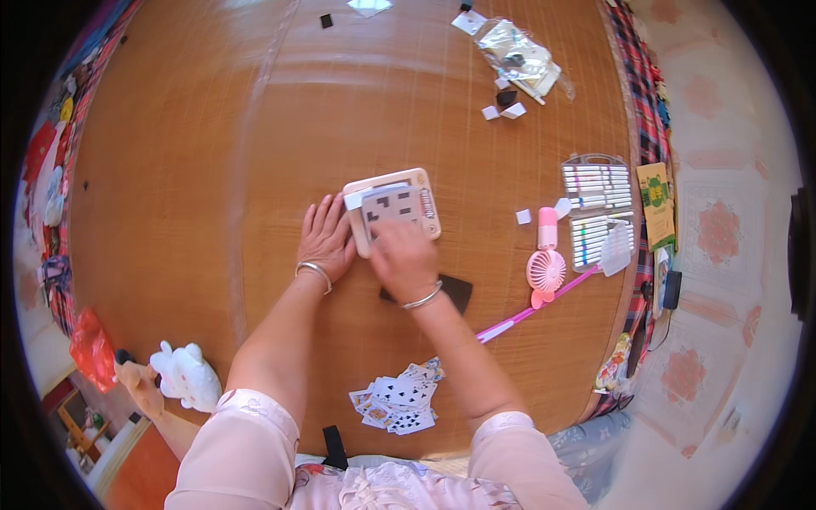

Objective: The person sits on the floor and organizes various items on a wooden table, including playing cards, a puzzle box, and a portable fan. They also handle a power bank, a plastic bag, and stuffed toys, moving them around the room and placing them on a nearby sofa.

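A cream rounded tray (432, 191) lies on the brown mat in front of me, with a stack of pale cards (386, 207) printed with dark block shapes on it. My left hand (328, 239) rests flat on the mat against the tray's left edge, its fingers somewhat spread. My right hand (405, 255), slightly blurred, is over the lower part of the cards with its fingers bent; whether it grips a card is hidden. A dark flat piece (458, 292) lies partly under the right wrist.
Playing cards (398, 398) lie near my body. To the right are a pink handheld fan (546, 271), a purple-handled swatter (519, 315) and a marker case (597, 159). Plastic bags (516, 54) and small white blocks (490, 113) lie at the far right. A white plush toy (187, 376) sits lower left.
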### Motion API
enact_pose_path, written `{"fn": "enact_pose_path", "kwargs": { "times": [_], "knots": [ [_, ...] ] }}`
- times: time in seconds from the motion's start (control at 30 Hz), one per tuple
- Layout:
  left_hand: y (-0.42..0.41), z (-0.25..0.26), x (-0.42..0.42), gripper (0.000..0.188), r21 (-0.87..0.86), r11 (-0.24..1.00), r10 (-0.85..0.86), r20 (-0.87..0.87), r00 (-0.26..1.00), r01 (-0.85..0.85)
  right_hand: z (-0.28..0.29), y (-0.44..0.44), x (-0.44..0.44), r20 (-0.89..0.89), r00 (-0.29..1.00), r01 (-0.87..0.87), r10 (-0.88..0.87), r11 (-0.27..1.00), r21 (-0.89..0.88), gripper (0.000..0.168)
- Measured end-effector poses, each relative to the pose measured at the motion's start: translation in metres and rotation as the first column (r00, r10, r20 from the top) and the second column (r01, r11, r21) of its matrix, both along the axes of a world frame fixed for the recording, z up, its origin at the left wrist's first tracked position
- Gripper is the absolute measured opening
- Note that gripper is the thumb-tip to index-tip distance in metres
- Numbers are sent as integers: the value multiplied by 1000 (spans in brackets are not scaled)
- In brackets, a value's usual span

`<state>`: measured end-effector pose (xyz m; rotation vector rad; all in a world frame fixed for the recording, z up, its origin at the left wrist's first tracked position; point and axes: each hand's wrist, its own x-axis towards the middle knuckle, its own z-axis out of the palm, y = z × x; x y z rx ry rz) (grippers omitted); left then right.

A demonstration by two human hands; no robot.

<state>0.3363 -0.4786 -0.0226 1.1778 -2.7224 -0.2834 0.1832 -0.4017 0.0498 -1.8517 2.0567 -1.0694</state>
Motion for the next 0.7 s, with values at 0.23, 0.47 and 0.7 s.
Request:
{"fn": "enact_pose_path", "kwargs": {
  "times": [0.23,0.47,0.7],
  "knots": [
    [1,4,-1,53,-17,1000,10,-33,999,-11,0,-45,-49,-160,986,-24,53,983,181,27],
    [-1,6,-4,53,9,1000,21,-49,999,-20,19,-49,-71,86,995,-82,42,841,535,18],
    [0,5,-4,54,41,999,17,-46,999,-15,-8,-122,-183,-463,884,86,-63,996,27,47]
  ]
}}
